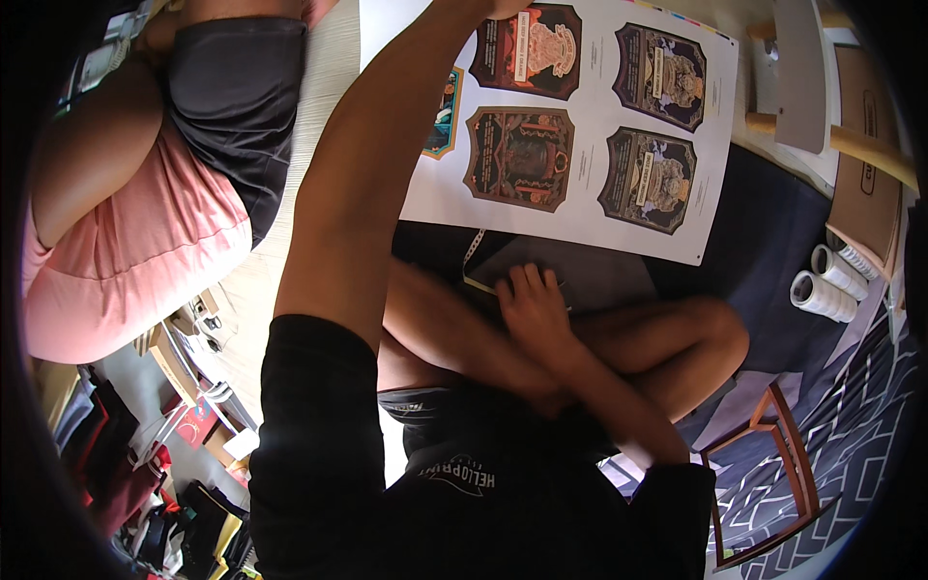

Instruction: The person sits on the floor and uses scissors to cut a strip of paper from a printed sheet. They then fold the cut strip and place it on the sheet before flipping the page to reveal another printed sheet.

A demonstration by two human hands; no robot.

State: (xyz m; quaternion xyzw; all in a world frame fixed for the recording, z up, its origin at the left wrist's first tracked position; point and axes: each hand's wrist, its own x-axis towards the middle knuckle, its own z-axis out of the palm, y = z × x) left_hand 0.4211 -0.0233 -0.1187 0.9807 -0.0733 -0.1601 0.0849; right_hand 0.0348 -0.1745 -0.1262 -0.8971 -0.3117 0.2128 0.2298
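Observation:
A large white printed sheet point(599, 224) with several dark, ornate label designs lies in front of me. My left arm reaches across its left side. At the top edge of the view, my left hand point(507, 8) is over the sheet, mostly cut off, its fingers hidden. My right hand point(535, 304) rests below the sheet's lower edge, fingers slightly bent and apart, on a dark flat piece point(570, 271) with a thin pale edge. Nothing shows in its grasp. A white strip with dark marks, like a measuring tape point(473, 247), lies beside that piece.
My crossed legs are below the sheet. Another person in pink shorts point(145, 242) sits close on the left. White rolls point(822, 296) stand at right near a cardboard box point(860, 174). A brown wooden frame point(773, 483) is lower right. Cluttered goods point(164, 483) fill the lower left.

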